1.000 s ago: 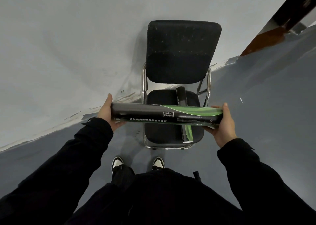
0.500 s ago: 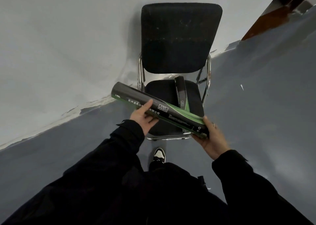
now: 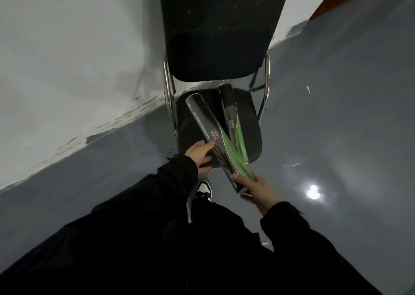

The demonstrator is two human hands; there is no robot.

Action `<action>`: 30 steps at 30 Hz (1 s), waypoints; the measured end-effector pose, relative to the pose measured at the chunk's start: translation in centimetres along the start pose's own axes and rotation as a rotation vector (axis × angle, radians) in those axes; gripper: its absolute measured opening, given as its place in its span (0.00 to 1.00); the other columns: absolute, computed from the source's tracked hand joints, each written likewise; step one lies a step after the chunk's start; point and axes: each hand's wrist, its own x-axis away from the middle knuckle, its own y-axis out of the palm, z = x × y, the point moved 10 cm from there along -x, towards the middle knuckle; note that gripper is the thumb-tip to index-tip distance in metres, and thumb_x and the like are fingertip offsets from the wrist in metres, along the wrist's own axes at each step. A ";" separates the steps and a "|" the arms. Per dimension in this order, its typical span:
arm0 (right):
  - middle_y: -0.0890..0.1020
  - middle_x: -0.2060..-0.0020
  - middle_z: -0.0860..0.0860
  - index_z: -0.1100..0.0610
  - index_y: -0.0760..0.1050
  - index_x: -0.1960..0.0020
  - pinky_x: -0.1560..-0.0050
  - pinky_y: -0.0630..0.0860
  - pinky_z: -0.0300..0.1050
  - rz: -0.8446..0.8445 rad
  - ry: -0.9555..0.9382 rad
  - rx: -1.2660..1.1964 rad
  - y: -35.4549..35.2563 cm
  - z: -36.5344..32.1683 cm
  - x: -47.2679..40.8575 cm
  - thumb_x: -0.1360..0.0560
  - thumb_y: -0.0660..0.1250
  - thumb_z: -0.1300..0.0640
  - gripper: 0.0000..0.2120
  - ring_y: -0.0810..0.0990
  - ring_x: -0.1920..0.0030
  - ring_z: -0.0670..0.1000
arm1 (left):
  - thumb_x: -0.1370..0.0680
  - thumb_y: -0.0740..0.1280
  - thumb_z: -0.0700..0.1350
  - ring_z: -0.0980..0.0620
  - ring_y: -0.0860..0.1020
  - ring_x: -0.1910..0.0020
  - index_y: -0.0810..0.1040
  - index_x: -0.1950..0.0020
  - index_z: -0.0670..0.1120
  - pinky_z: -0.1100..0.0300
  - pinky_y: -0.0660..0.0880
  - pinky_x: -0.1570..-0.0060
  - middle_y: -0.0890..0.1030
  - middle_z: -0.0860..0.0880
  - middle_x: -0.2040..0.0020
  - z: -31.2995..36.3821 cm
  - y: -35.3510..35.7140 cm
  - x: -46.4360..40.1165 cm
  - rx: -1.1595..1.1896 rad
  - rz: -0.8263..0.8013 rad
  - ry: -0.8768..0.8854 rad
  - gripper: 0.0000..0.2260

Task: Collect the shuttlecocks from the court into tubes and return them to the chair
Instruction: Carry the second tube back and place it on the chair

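Over the black padded metal-framed chair [image 3: 251, 106], a long black cardboard shuttlecock tube with green streaks [image 3: 210, 129] slants from ten o'clock down to four o'clock. The right hand [image 3: 256, 188] grasps its near end; the left hand [image 3: 200, 156] rests flat-fingered against its middle. A second matching tube [image 3: 229, 109] lies on the seat. The tube is probably light, stiff, smooth and crushable, so hold it near the ends.
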 end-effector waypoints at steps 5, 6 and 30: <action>0.86 0.53 0.52 0.52 0.80 0.42 0.55 0.76 0.44 0.079 0.036 -0.102 3.5 -0.9 -5.2 0.31 0.79 0.44 0.22 0.83 0.55 0.50 | 0.19 0.71 0.49 0.44 0.75 0.31 0.68 0.22 0.49 0.45 0.77 0.37 0.74 0.50 0.31 0.1 -4.4 -2.0 0.050 0.087 -0.033 0.26; 0.86 0.51 0.52 0.53 0.79 0.42 0.55 0.75 0.43 0.093 0.025 -0.127 4.0 -1.2 -6.5 0.31 0.79 0.45 0.22 0.83 0.53 0.50 | 0.19 0.71 0.49 0.45 0.77 0.34 0.71 0.23 0.50 0.47 0.78 0.42 0.75 0.50 0.32 -0.1 -5.4 -2.7 0.059 0.102 -0.040 0.25; 0.70 0.34 0.56 0.54 0.64 0.23 0.44 0.71 0.43 0.438 0.075 0.139 7.4 5.7 -21.0 0.26 0.75 0.48 0.36 0.73 0.46 0.52 | 0.16 0.66 0.50 0.48 0.78 0.36 0.73 0.32 0.51 0.46 0.77 0.34 0.75 0.48 0.29 -6.7 -6.7 -13.7 -0.016 0.076 -0.224 0.13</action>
